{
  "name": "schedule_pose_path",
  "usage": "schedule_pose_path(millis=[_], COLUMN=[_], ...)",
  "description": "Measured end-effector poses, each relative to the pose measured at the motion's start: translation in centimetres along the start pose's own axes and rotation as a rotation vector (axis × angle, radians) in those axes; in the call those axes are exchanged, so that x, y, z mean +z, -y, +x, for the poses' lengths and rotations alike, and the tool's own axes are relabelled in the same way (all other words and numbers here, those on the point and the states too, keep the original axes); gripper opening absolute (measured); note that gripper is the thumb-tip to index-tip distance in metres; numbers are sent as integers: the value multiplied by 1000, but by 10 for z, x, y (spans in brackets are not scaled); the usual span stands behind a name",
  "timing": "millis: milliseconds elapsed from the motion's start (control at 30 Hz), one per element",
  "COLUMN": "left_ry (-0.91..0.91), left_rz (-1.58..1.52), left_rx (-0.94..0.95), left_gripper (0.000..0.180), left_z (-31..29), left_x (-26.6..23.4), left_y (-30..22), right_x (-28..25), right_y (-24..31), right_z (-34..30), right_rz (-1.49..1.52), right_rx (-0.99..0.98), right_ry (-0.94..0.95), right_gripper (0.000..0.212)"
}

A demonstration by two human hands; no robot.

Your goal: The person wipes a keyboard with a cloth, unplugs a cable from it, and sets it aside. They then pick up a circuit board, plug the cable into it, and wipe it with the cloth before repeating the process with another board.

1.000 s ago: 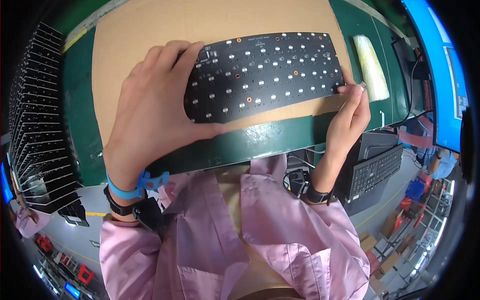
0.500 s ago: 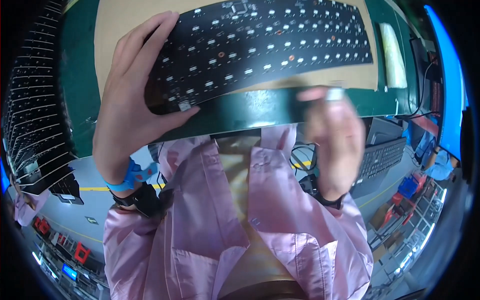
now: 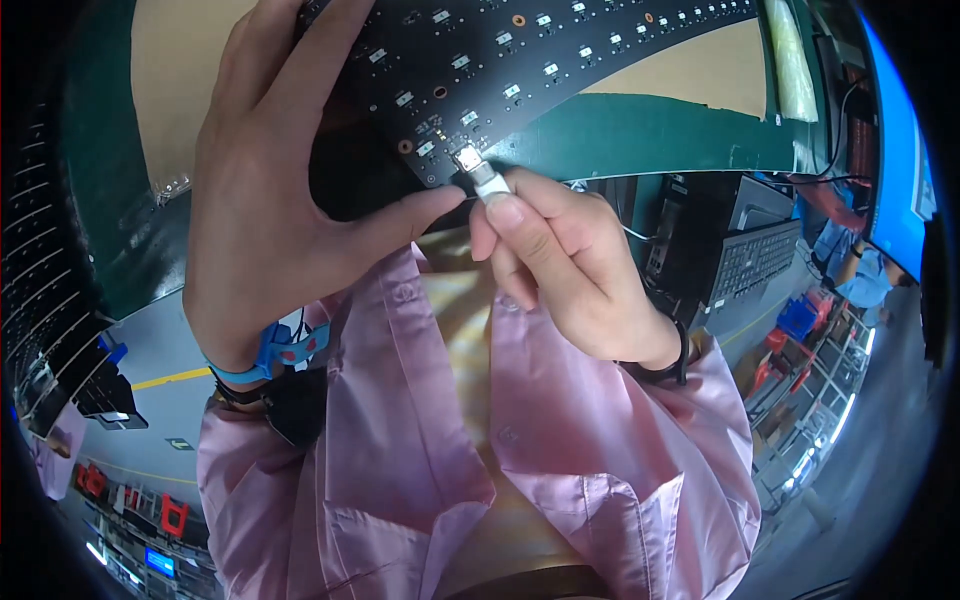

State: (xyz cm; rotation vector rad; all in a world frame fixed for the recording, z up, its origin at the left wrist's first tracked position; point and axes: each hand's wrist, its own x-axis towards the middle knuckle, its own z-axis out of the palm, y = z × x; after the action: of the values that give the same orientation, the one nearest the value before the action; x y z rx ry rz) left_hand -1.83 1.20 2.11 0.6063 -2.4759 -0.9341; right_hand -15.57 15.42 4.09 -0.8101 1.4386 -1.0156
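Green table [image 3: 640,140], cardboard [image 3: 700,70] on top. Black circuit board [image 3: 500,70] over its near side; right hand [image 3: 575,265] pinching white plug [image 3: 491,187] at near-left corner, seating unclear. Left hand [image 3: 270,190] arched round left end, grip can't tell. Risk: crooked push or board slip stresses port.

Here's the left hand [image 3: 262,195] gripping the black circuit board [image 3: 485,72], right hand [image 3: 575,265] pinching a white plug [image 3: 490,184] at the near corner!
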Motion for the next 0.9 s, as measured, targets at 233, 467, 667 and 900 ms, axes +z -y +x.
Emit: schedule_pose_path(millis=[233,467,667,900], left_ry=[-6,-1,3,3], left_rz=[-18,-23,-28,-30], left_rx=[15,25,27,27], left_gripper=[103,104,105,106], left_z=[-3,-1,-1,-1], left_x=[0,0,0,0], left_y=[2,2,3,3], right_x=[6,7,5,6], right_y=[0,1,0,1], right_z=[0,0,-1,-1], right_rz=[7,-6,51,49], right_rx=[3,-11,29,42], right_ry=[-54,-60,-40,-54], right_gripper=[24,24,24,25])
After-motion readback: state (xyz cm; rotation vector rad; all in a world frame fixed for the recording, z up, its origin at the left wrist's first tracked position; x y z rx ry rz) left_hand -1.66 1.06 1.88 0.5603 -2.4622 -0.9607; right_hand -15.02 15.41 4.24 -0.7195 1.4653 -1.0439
